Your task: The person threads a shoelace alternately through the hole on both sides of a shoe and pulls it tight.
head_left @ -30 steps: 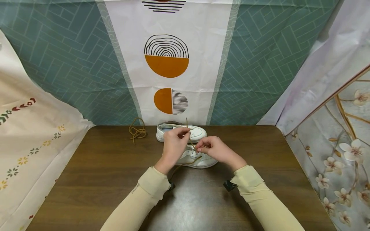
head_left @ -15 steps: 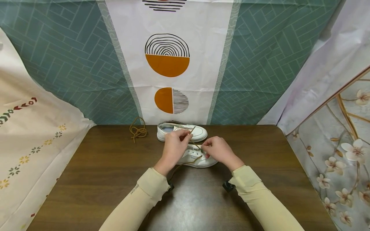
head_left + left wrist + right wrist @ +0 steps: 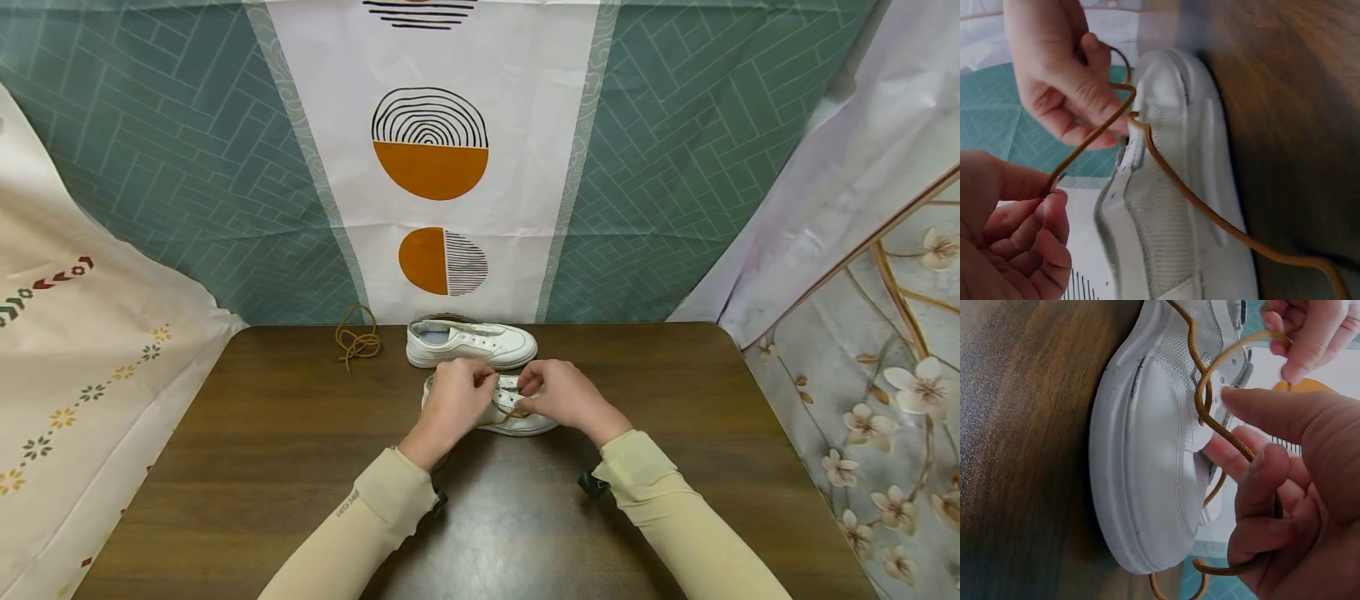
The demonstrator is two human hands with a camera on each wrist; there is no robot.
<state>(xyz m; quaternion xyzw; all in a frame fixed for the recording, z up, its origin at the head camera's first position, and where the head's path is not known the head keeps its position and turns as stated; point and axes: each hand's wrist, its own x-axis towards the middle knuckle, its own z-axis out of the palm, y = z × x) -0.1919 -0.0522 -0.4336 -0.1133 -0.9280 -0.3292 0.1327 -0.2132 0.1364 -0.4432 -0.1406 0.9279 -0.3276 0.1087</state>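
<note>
A white shoe (image 3: 528,428) lies lengthwise across the table under both hands, toe to the right. A brown shoelace (image 3: 1191,197) comes out through an eyelet near its toe, and a length trails along the side. My left hand (image 3: 453,402) pinches part of the lace between thumb and fingers, above the tongue area. My right hand (image 3: 567,400) is over the front eyelets; in the right wrist view the lace runs through its curled lower fingers, while thumb and forefinger stand at the eyelet edge. A loop of lace spans the two hands.
Behind the near shoe is a second white shoe (image 3: 512,345) without a lace in its eyelets. Another brown lace (image 3: 362,343) lies in a loose tangle at the back left. A patterned cloth (image 3: 465,183) hangs at the rear edge of the wooden table (image 3: 247,467).
My left hand has come down and nearer, from over the far shoe to the near one. My right hand has shifted right, and the upright lace end no longer shows above the fingers.
</note>
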